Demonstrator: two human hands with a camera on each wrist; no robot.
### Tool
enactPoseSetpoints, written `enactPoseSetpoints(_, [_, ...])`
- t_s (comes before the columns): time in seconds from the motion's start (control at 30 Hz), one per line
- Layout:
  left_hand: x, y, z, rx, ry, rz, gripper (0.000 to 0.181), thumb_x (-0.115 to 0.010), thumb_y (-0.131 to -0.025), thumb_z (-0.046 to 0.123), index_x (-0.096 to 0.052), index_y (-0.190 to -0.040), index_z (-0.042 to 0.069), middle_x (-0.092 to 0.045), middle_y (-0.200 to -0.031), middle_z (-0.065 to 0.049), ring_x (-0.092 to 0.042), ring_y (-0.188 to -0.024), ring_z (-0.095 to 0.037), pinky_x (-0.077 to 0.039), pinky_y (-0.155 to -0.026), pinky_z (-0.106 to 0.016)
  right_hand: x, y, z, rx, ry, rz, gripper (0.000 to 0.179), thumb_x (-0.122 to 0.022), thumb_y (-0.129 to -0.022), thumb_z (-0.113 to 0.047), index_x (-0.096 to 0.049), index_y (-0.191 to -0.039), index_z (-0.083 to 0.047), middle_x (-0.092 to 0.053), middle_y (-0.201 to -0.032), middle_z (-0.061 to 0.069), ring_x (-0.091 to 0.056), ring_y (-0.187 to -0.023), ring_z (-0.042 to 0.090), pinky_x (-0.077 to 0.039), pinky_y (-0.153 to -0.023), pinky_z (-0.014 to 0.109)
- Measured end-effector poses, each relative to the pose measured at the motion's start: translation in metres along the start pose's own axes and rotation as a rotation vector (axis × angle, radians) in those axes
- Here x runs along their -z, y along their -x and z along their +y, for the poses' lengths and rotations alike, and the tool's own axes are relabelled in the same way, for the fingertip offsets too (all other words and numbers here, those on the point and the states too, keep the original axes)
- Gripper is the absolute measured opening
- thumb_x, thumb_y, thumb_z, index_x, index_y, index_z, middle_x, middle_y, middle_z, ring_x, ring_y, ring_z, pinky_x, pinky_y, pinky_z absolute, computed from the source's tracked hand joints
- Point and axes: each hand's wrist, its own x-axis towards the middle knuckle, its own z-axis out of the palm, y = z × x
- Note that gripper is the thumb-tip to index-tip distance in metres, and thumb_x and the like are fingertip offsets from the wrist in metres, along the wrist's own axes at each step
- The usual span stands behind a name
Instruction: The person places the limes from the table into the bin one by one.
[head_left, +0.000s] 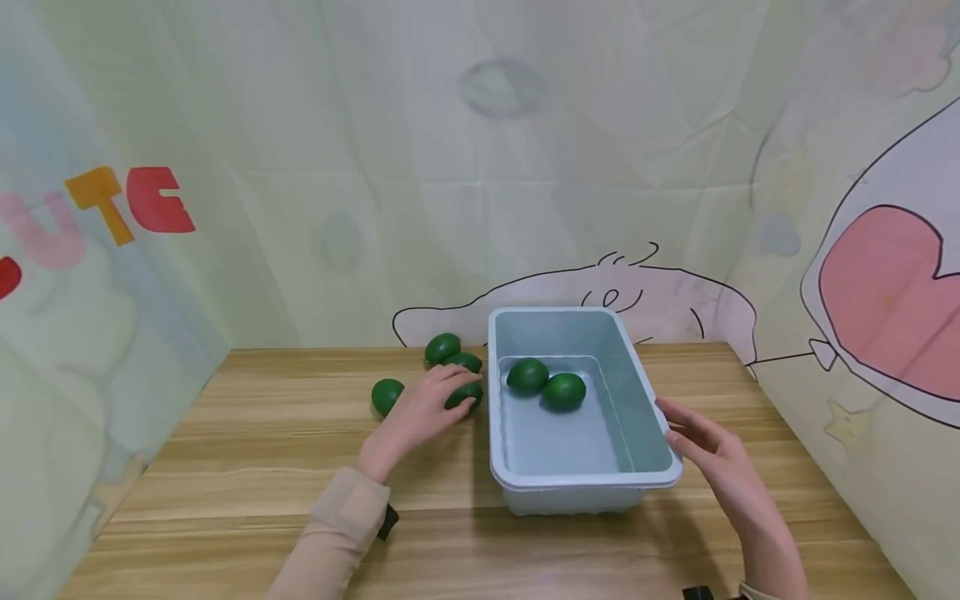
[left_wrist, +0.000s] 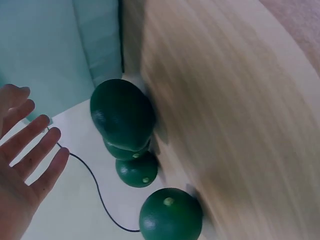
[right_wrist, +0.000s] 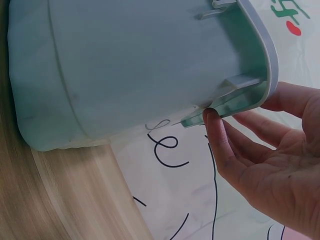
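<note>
My left hand (head_left: 427,404) reaches over a dark green lime (head_left: 467,395) beside the left wall of a pale blue plastic bin (head_left: 585,481). In the left wrist view its fingers are spread and fairly straight, with a visible gap to the lime (left_wrist: 122,114). My right hand (head_left: 716,458) holds the bin's right rim; in the right wrist view, fingertips (right_wrist: 214,120) hook beneath the rim while the thumb lies along its outside. Two limes (head_left: 528,377) sit together on the bin's floor, toward its far end.
More limes lie left of the bin: one at the back (head_left: 442,348), one partly behind the left hand (head_left: 465,362), and one left of the hand (head_left: 387,397). The wooden table (head_left: 247,467) meets a printed cloth backdrop (head_left: 360,242) behind and at both sides.
</note>
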Motion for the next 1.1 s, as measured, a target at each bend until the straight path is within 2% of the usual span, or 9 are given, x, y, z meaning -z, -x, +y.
enactPoseSetpoints(0.4, [-0.013, -0.006, -0.012, -0.006, -0.044, -0.043, 0.038, -0.069, -0.087, 0.022, -0.064, -0.124, 0.012, -0.061, -0.128, -0.007, -0.055, -0.119, -0.025, -0.048, -0.101, -0.041, 0.001, -0.001, 0.001, -0.003, 0.011, 0.001, 0.054, -0.054, -0.097, -0.036, -0.044, -0.144, -0.011, -0.054, -0.137, -0.012, -0.055, -0.11, -0.008, -0.042, -0.088, 0.009])
enactPoseSetpoints(0.7, [-0.024, -0.012, -0.02, 0.012, -0.06, -0.11, 0.045, -0.07, -0.087, 0.022, -0.059, -0.13, 0.011, -0.058, -0.132, -0.009, -0.054, -0.119, -0.025, -0.051, -0.096, -0.042, 0.001, -0.001, 0.001, 0.007, -0.002, 0.003, 0.054, -0.054, -0.097, -0.034, -0.044, -0.144, -0.01, -0.054, -0.135, -0.014, -0.055, -0.11, -0.009, -0.042, -0.088, 0.009])
enactPoseSetpoints(0.87, [-0.029, -0.014, -0.022, 0.009, -0.106, -0.158, 0.046, -0.069, -0.088, 0.022, -0.059, -0.131, 0.01, -0.056, -0.134, -0.009, -0.052, -0.119, -0.025, -0.05, -0.096, -0.042, 0.001, -0.001, 0.001, 0.016, -0.023, 0.0, 0.054, -0.055, -0.097, -0.032, -0.043, -0.144, -0.008, -0.055, -0.133, -0.016, -0.056, -0.111, -0.007, -0.042, -0.089, 0.009])
enactPoseSetpoints(1.1, [-0.03, -0.015, -0.025, -0.025, -0.178, -0.189, 0.046, -0.071, -0.085, 0.019, -0.06, -0.129, 0.008, -0.056, -0.133, -0.01, -0.052, -0.119, -0.028, -0.05, -0.095, -0.045, 0.001, 0.001, 0.0, -0.003, -0.022, -0.003, 0.054, -0.055, -0.097, -0.034, -0.044, -0.144, -0.01, -0.055, -0.134, -0.013, -0.056, -0.11, -0.007, -0.043, -0.089, 0.01])
